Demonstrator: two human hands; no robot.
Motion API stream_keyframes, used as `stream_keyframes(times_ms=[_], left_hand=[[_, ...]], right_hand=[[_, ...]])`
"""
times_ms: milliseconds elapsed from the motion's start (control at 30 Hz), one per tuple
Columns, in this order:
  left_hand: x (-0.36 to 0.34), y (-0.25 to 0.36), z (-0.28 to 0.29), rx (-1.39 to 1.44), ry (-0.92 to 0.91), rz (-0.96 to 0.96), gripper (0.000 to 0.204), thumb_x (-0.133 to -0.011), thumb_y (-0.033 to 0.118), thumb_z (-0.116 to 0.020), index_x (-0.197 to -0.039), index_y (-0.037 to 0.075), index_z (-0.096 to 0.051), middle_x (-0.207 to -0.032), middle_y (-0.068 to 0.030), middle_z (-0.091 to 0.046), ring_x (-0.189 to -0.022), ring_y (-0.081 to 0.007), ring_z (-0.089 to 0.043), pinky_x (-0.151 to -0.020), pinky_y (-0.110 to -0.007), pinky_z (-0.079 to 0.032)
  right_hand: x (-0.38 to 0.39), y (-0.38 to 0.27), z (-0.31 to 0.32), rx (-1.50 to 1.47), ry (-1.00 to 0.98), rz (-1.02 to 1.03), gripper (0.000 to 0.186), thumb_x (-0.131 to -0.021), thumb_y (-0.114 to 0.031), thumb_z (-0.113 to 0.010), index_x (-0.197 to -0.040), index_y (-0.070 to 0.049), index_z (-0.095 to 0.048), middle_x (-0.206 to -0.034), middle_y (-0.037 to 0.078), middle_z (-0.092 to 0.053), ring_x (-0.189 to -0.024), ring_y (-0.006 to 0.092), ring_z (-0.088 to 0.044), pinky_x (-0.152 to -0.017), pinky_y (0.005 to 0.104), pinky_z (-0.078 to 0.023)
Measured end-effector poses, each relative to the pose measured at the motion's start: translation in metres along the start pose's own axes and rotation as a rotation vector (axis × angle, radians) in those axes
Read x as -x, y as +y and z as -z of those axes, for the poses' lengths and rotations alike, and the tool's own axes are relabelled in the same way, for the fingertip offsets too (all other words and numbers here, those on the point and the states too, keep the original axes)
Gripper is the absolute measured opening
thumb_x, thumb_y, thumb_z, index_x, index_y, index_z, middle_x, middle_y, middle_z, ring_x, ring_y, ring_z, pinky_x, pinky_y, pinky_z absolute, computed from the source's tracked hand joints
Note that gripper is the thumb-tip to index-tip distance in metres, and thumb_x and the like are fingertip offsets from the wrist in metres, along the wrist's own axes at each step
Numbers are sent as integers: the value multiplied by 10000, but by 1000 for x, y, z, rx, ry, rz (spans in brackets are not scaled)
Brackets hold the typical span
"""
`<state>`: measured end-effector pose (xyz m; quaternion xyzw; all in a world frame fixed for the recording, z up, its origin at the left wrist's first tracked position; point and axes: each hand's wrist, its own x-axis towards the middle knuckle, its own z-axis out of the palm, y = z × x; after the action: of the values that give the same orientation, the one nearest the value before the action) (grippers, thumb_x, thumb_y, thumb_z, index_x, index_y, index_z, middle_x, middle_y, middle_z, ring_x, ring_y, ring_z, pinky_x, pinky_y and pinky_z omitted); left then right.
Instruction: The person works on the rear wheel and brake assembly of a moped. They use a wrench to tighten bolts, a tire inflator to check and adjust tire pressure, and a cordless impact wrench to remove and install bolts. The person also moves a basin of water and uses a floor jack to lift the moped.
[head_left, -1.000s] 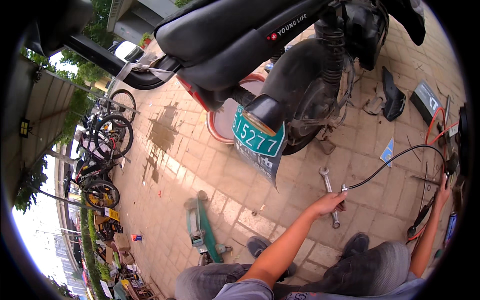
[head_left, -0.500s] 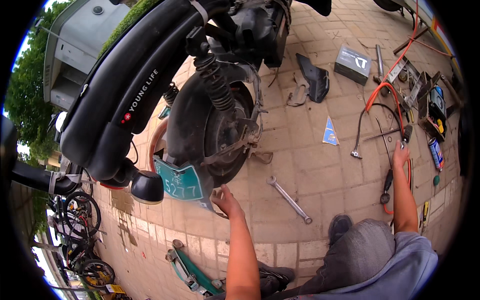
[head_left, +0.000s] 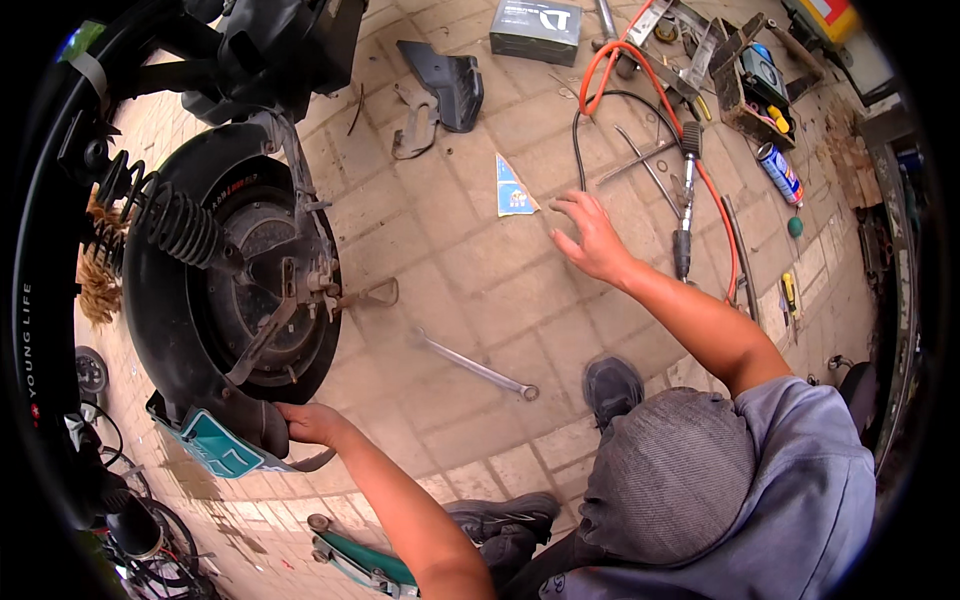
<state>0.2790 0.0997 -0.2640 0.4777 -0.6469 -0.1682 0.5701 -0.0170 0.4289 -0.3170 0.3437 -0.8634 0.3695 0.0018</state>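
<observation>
At the lower left, my left hand [head_left: 312, 425] is closed on the edge of the black rear mudguard [head_left: 250, 418], just above the green licence plate [head_left: 222, 445]; its fingertips are partly hidden. The rear wheel [head_left: 262, 285] of a scooter stands upright beside it, with a coil spring shock absorber [head_left: 185, 230] in front. My right hand [head_left: 595, 240] is over the paving with thumb and fingers apart. Its fingertips meet the lower end of a thin black hose [head_left: 577, 150], whose tip they hide. That hose runs to a tyre inflator [head_left: 688, 195] lying on the ground.
A combination wrench [head_left: 480, 368] lies between wheel and shoes. Beyond are a triangular blue-and-white piece [head_left: 514, 188], a black plastic cover [head_left: 450, 85] and a grey box [head_left: 535, 30]. To the right are an orange hose [head_left: 722, 215], a spray can [head_left: 780, 175] and a toolbox [head_left: 745, 95].
My right hand has left the inflator and moved left to the black hose's end. My left hand has closed on the mudguard. The view has swung right and down.
</observation>
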Motion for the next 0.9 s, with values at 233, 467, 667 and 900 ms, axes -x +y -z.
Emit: stream_keyframes(times_ms=[233,467,667,900], left_hand=[[51,-46,-22,103,-44,611,545,-1001,295,-356,-1358,-105,-256,-1279,-276,-478,-1104,-346,-524,-970,-346,-390],[71,-41,-17,-77,-747,658,708,-941,379,-524,-1407,-51,-208,-1284,-192,-486,-1116,-260,-517,-992,-350,-356],[32,-22,6,40,-212,456,741,-904,387,-595,-1359,-92,-260,-1287,-216,-466,-1171,-262,-461,-1015,-348,-341],[2,38,4,57,-138,375,774,-881,453,-605,-1323,-133,-358,-1361,-247,-422,-1170,-259,-478,-1018,-327,-340]], right_hand=[[5,-30,-50,-142,-181,32,392,-787,-174,-655,-1135,-20,-561,-1172,143,-505,-1109,322,-467,-953,403,-377],[0,-69,-78,-250,-350,232,349,-795,-187,-650,-1096,-32,-569,-1105,141,-533,-1054,310,-493,-903,412,-404],[-57,-133,-91,-611,-487,67,259,-857,-228,-642,-882,29,-612,-738,119,-611,-678,247,-583,-623,341,-468],[-105,-205,-109,-939,-577,-162,307,-872,-260,-650,-771,28,-619,-590,23,-529,-542,84,-463,-488,284,-392]])
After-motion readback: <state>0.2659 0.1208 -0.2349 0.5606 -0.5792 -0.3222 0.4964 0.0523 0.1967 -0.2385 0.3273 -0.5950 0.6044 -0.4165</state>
